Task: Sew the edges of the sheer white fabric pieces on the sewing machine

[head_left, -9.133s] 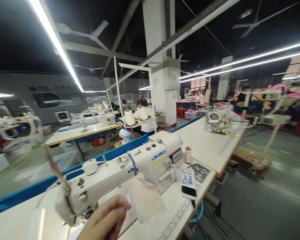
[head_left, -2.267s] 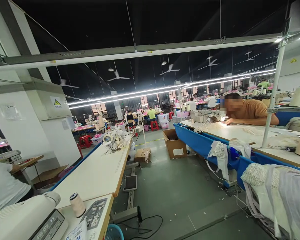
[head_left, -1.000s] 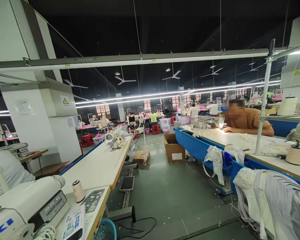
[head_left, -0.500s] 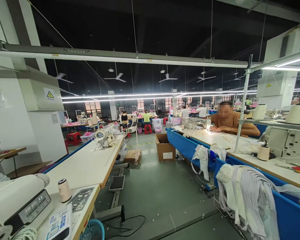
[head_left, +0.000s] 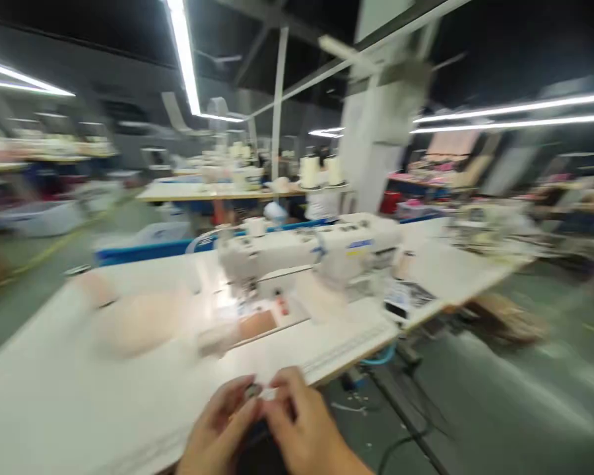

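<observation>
Both of my hands are together at the front edge of a white sewing table (head_left: 129,396). My left hand (head_left: 222,422) pinches a small dark, metallic-looking round piece (head_left: 252,390). Thumb and fingers of my right hand (head_left: 299,419) close on a small white piece (head_left: 268,394) right beside it. Blur hides what exactly these pieces are. Beyond my hands stands a white sewing machine (head_left: 307,254) with its lamp lit at the needle. Pale beige fabric (head_left: 146,320) lies to the left of the needle.
A phone (head_left: 396,309) lies on the table right of the machine. Behind is another worktable (head_left: 198,191) with thread cones (head_left: 309,171). A blue trough (head_left: 143,253) runs along the table's far edge. Black cables (head_left: 400,442) cross the floor at the lower right.
The view has swung from the aisle and a seated person to the sewing machine table. My two hands have come into view, holding small pieces.
</observation>
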A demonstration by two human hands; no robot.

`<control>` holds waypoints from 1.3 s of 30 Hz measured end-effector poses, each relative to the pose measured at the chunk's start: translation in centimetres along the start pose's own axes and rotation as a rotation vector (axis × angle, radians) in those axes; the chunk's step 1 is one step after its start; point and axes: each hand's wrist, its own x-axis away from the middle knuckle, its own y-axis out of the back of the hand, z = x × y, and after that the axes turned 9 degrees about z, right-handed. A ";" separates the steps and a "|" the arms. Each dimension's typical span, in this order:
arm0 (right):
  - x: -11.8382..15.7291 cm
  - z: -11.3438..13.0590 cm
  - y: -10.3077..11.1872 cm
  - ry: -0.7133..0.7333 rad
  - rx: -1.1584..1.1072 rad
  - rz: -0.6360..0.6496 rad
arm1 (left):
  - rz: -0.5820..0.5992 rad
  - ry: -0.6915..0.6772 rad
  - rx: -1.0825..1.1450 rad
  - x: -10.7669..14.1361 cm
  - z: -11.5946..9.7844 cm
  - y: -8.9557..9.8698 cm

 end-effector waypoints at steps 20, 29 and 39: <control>-3.3 2.4 2.9 0.123 0.142 0.038 | 0.316 0.095 0.297 3.6 -1.0 2.9; -3.5 3.1 3.4 0.198 0.150 0.032 | 0.280 0.028 0.181 4.3 -1.4 2.9; -5.4 3.0 1.0 0.336 0.314 0.239 | 0.367 -0.026 0.228 4.5 -0.8 3.4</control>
